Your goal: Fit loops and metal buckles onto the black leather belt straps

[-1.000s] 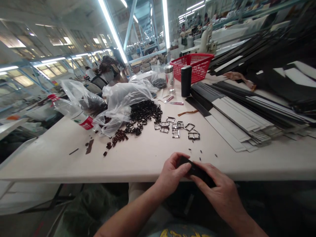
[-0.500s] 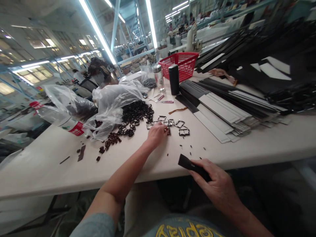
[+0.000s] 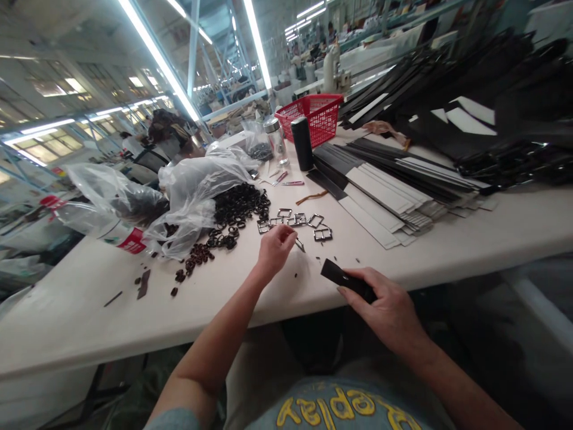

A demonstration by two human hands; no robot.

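Note:
Between the fingertips of my left hand (image 3: 276, 249) is a metal buckle (image 3: 299, 243), tilted and raised off the table. Just beyond that hand lie several more metal buckles (image 3: 323, 233) in a loose group. My right hand (image 3: 388, 301) grips a dark strap (image 3: 342, 279) near the table's front edge, thumb on one side and fingers on the other. The strap's free end points left, with a small hole or shiny spot on its face. Tiny dark bits lie on the table between the hands.
Black loops (image 3: 242, 206) and brown loops (image 3: 197, 258) spill beside plastic bags (image 3: 185, 185). A large bottle (image 3: 102, 224) lies at left. Farther back stand a glass jar (image 3: 278, 146), black flask (image 3: 302, 143) and red basket (image 3: 322, 119). Stacked strips (image 3: 380, 191) cover the right.
My left hand has drawn back slightly from the group and lifted a buckle. The strap in my right hand has moved a little up and left; the whole view has shifted somewhat.

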